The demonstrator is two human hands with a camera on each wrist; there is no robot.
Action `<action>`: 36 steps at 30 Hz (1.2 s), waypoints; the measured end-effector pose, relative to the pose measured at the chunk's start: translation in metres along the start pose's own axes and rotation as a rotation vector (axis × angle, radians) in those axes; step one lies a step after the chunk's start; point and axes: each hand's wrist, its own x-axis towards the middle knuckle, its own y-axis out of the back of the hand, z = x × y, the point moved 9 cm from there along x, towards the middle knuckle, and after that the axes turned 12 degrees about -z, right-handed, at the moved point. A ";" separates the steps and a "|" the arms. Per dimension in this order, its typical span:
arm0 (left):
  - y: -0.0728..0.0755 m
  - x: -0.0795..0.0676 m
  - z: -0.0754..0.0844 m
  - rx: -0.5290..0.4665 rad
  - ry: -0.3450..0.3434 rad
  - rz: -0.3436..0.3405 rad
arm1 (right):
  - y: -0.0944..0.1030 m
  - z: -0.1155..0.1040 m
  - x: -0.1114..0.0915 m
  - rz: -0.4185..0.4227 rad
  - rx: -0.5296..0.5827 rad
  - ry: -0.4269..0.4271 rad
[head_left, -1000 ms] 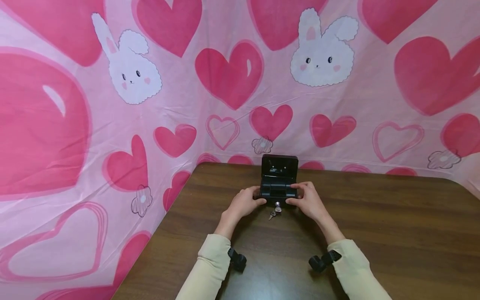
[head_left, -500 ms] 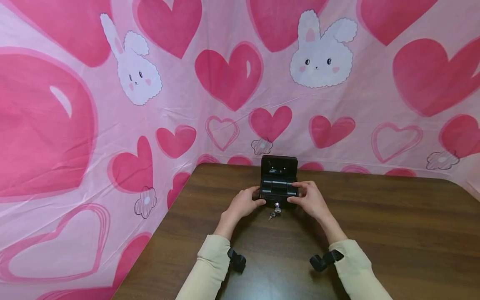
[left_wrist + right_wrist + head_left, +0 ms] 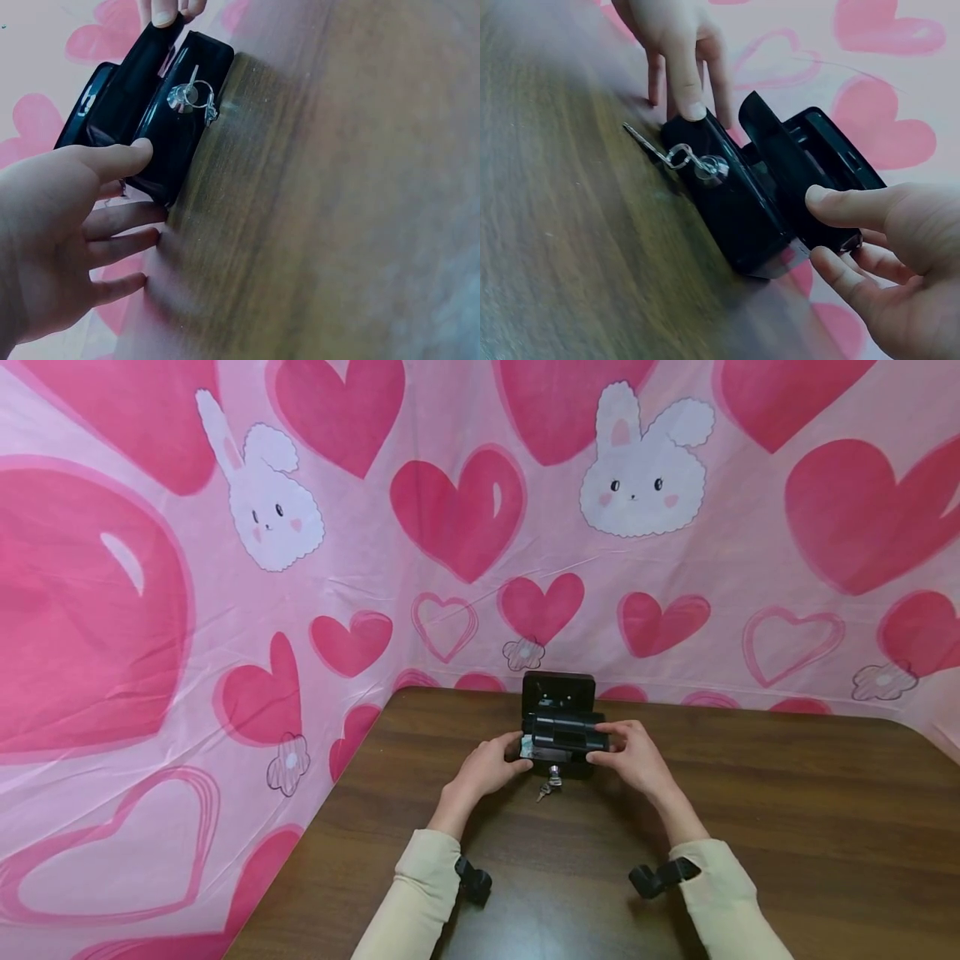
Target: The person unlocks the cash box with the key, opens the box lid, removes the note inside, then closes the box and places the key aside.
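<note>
A small black cash box (image 3: 576, 771) stands on the table with its lid (image 3: 558, 687) raised at the back. From its front lock hangs a ring with keys (image 3: 676, 155). At the left end, my left hand (image 3: 487, 766) holds the box, thumb on the front edge and fingers along the side. My right hand (image 3: 633, 760) pinches the right end of a black inner tray (image 3: 784, 161) between thumb and fingers. The tray sits tilted over the box, its right end past the box's side. A pale bluish paper (image 3: 527, 747) shows inside at the left.
The brown wooden table (image 3: 787, 827) carries the box near its back edge. Behind and to the left hangs a pink cloth (image 3: 450, 410) printed with hearts and rabbits. A black wrist camera (image 3: 474, 881) is strapped at each sleeve.
My right hand has drawn the tray up and to the right, out of its place in the box, uncovering the paper at the left. My left hand stays on the box.
</note>
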 end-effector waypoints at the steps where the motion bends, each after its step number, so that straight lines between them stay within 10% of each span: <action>1: 0.000 0.000 0.000 -0.001 0.004 -0.001 | 0.001 0.000 0.000 -0.004 -0.001 0.001; 36: 0.000 0.004 0.002 -0.006 0.021 0.022 | 0.037 0.026 -0.015 -0.074 -0.099 -0.028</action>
